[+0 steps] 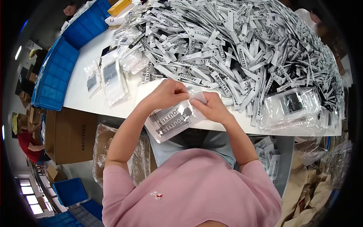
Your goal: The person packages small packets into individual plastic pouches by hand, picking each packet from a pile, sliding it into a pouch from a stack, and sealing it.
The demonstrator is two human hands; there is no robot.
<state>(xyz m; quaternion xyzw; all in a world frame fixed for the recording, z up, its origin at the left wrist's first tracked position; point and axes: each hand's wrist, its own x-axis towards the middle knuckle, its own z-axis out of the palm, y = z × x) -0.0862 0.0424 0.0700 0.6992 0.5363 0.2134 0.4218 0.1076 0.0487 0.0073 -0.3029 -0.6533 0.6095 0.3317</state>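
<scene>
A clear plastic bag (172, 123) with ABOUTYES sachets inside hangs over the table's front edge, above my lap. My left hand (166, 94) pinches its upper edge, fingers curled. Close beside it, my right hand (212, 108) grips the same bag with the thumb lying on top. Just beyond my hands spreads a large heap of grey and white ABOUTYES stick sachets (223, 49). To the right, a stack of clear bags with a dark label (293, 104) lies near the table edge. Filled clear bags (113, 77) lie on the left.
Blue plastic crates (56, 73) line the white table's (85, 64) left side. A cardboard box (72, 136) stands below at left, with a plastic-lined box (104, 147) near my legs. More sachets (270, 155) sit below the table at right. A person in red (30, 145) is far left.
</scene>
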